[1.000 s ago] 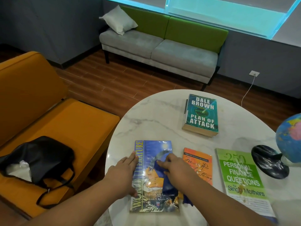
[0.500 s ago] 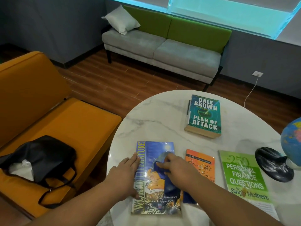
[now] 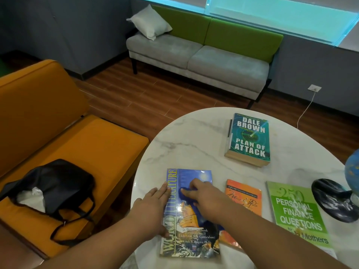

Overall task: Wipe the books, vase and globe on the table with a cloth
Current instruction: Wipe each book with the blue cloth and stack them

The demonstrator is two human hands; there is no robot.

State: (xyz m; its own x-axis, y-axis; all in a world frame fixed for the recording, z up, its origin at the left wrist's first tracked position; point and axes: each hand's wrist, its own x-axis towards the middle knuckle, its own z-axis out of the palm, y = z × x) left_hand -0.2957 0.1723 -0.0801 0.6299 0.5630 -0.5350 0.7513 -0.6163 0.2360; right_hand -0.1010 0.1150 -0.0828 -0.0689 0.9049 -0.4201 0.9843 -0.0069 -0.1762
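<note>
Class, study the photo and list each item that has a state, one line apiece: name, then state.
World Literature book: closed, lying flat.
left hand: flat, fingers resting on that book's spine edge.
blue cloth: bunched on that book's cover.
right hand: presses the cloth down.
Plan of Attack book: closed, untouched.
orange book: closed, flat.
green book: closed, flat.
globe: upright on its stand.
black bag: open, on orange sofa.

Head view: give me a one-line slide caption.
Right hand presses a blue cloth onto the World Literature book while the left hand rests on its spine edge.
</note>
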